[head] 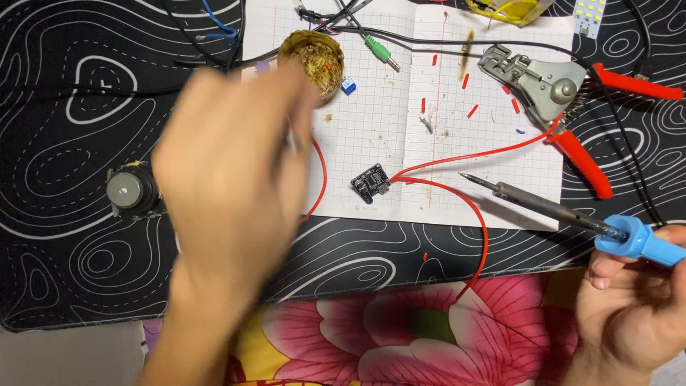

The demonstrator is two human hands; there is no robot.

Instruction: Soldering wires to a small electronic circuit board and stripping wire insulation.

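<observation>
The blurred left hand (232,171) hovers over the squared paper sheet (371,107), perhaps pinching a thin wire, its grip unclear, while the right hand (632,307) is clenched on the blue-handled soldering iron (557,209), whose tip points toward the small black circuit board (371,182) lying well left of that grip.

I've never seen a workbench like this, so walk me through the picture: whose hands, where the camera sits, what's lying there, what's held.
One camera, worn on the person's head, looks down at their own two bare hands. The right hand grips a blue-handled soldering iron. The left hand is blurred, reaching toward a round tin of brownish material; whether it holds anything is unclear. On the grid paper lie a small black circuit board with red wires and a red-handled wire stripper. A small round speaker sits on the black patterned mat.
</observation>
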